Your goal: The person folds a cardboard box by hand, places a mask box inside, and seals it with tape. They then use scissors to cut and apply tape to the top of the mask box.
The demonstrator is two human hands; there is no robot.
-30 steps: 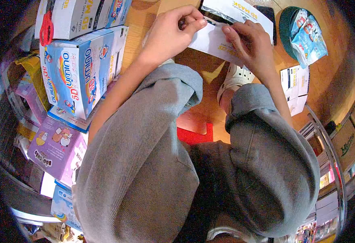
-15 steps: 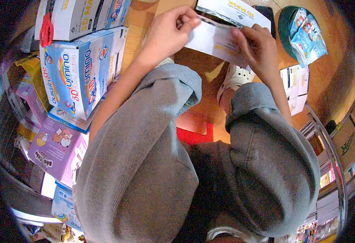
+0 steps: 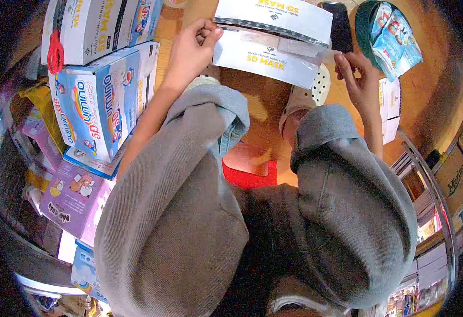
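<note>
A white 5D MASK box [image 3: 271, 62] lies on the wooden surface beyond my knees, a dark slot running across its top. Along the slot stretches a glossy clear strip [image 3: 305, 48], which looks like tape. At the strip's left end, my left hand [image 3: 195, 52] is closed, thumb against fingers, right by the box edge. My right hand [image 3: 359, 76] is just off the box's right side, its thumb and finger pinched at the strip's other end. Exactly what the left fingertips grip is hard to see.
Umino mask boxes [image 3: 91, 108] and red-handled scissors [image 3: 55, 52] stand at left, above a purple box [image 3: 73, 193]. A phone [image 3: 338, 27], a dark green round holder [image 3: 366, 26] with a blue packet [image 3: 397, 45], and another white box [image 3: 390, 108] lie at right.
The hands have spread apart, left hand leftward, right hand slightly right and down off the box. More of the box and the clear strip show. The view has shifted slightly.
</note>
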